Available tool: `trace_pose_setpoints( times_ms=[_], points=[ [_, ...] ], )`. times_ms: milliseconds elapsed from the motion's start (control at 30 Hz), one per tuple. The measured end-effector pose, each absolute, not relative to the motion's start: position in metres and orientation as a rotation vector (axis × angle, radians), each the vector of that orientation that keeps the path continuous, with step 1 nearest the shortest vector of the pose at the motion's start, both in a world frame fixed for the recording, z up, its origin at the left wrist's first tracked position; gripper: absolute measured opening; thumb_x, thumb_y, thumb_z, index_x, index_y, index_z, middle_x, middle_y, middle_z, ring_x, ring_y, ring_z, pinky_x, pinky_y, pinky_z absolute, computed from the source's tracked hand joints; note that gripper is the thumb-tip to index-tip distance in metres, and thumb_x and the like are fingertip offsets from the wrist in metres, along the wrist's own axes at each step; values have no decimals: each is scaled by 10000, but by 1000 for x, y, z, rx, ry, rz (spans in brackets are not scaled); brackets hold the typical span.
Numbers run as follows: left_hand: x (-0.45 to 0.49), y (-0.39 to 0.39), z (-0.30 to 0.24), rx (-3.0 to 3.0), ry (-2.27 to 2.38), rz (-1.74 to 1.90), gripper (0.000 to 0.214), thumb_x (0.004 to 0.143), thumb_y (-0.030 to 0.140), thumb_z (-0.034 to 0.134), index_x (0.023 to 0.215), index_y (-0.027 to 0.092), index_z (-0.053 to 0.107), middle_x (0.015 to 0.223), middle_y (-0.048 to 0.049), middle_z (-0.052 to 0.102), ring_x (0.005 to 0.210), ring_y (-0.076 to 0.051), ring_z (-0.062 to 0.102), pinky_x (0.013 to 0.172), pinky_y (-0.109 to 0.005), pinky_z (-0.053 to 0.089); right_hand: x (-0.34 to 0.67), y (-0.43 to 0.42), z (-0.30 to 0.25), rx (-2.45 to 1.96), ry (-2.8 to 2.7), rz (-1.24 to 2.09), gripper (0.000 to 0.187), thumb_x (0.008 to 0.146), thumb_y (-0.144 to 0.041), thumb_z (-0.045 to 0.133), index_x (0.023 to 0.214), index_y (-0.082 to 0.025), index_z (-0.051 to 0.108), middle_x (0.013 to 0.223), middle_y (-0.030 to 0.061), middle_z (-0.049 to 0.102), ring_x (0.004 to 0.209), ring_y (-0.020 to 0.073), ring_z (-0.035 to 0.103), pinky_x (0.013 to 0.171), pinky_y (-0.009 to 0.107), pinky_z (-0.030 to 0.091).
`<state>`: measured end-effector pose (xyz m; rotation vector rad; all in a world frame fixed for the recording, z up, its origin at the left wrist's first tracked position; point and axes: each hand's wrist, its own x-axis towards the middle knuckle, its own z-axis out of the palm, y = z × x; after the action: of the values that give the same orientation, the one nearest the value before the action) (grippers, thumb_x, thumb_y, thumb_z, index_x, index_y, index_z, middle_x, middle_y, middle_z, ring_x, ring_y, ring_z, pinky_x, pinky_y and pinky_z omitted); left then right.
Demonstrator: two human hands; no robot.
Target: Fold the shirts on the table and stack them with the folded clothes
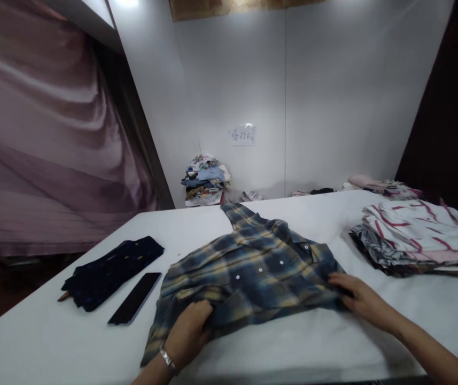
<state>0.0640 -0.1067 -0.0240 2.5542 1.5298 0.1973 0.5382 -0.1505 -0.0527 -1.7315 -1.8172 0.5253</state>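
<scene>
A plaid shirt [261,262] in blue, grey and yellow lies spread across the white table, its white buttons facing up. One sleeve stretches toward the far edge. My left hand [191,329], with a silver band at the wrist, is closed on the shirt's near left part; its fingertips are partly hidden by the cloth. At the right end of the shirt, my right hand [355,299] grips the fabric between thumb and fingers, slightly blurred. Left of the shirt lie a black phone [136,298] and a dark navy folded garment [114,270] with small yellow spots.
A stack of folded clothes [425,235], white with red stripes on top, stands on the right of the white table [52,342]. Behind the table rises a clothes pile [208,179] by the wall. A pink curtain [44,139] hangs at the left.
</scene>
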Motion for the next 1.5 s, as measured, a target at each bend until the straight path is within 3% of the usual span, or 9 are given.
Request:
trace_pose_setpoints(
  times_ms=[200, 433, 567, 667, 867, 1033, 1233, 1367, 1500],
  points=[
    [73, -105, 3, 2525, 1311, 181, 96, 744, 259, 555, 810, 228, 617, 951, -53, 661, 935, -226, 599, 851, -343, 457, 557, -133, -59, -2089, -1627, 512, 530, 808, -525, 455, 1191, -192, 603, 1270, 100, 593, 1184, 295, 529, 1030, 397, 378],
    [84, -36, 12, 2312, 1568, 381, 317, 855, 469, 451, 876, 201, 618, 849, -29, 652, 756, -173, 592, 716, -291, 451, 552, -118, -52, -2252, -1506, 416, 664, 835, -586, 433, 1327, -145, 488, 1158, 140, 644, 1037, 303, 609, 869, 374, 459],
    [98, 32, 6, 2416, 1724, 314, 373, 835, 401, 516, 1140, 193, 577, 1143, -89, 627, 1024, -220, 586, 876, -308, 432, 551, -93, -48, -2353, -1459, 414, 769, 825, -556, 478, 1397, -53, 369, 1119, 180, 646, 1018, 310, 616, 801, 355, 468],
    [102, 75, -6, 2403, 1951, 162, 492, 818, 432, 526, 1240, 179, 524, 1324, -146, 523, 1207, -292, 486, 963, -390, 390, 549, -76, -51, -2360, -1557, 441, 656, 807, -484, 538, 1336, -104, 457, 1154, 162, 638, 1037, 311, 607, 803, 348, 461],
    [96, 122, -25, 2123, 2200, -99, 510, 807, 478, 489, 1213, 179, 560, 1269, -163, 580, 1159, -345, 522, 921, -470, 398, 566, -59, -46, -2353, -1726, 531, 367, 789, -340, 569, 1097, -157, 646, 1068, 108, 680, 995, 279, 625, 817, 322, 461],
    [89, 138, -26, 2079, 2083, -84, 371, 819, 451, 457, 1002, 209, 670, 1120, -101, 670, 1035, -262, 602, 821, -328, 454, 572, -16, -30, -2086, -1686, 610, 744, 790, -492, 589, 1409, -128, 397, 1406, 135, 458, 1219, 280, 498, 989, 329, 398],
    [47, 139, -25, 2072, 2195, -202, 639, 740, 596, 514, 1253, 218, 555, 1387, -125, 487, 1231, -339, 464, 906, -440, 422, 527, 75, -36, -2125, -1688, 737, 970, 775, -614, 563, 1477, -50, 202, 1382, 200, 463, 1218, 296, 496, 995, 354, 387],
    [31, 133, -26, 1988, 2150, -293, 396, 775, 461, 518, 1048, 202, 641, 1129, -102, 662, 1028, -284, 598, 807, -357, 447, 504, 105, -40, -2221, -1885, 477, 609, 759, -426, 628, 1300, -167, 521, 1128, 119, 657, 1034, 279, 605, 832, 318, 459],
    [55, 152, -1, 2149, 2209, -113, 285, 836, 361, 435, 933, 195, 645, 999, -99, 689, 938, -258, 612, 745, -317, 436, 535, 110, -20, -2264, -1797, 244, 321, 819, -282, 504, 1073, -177, 670, 1125, 135, 641, 1021, 278, 595, 792, 314, 447]
  ],
)
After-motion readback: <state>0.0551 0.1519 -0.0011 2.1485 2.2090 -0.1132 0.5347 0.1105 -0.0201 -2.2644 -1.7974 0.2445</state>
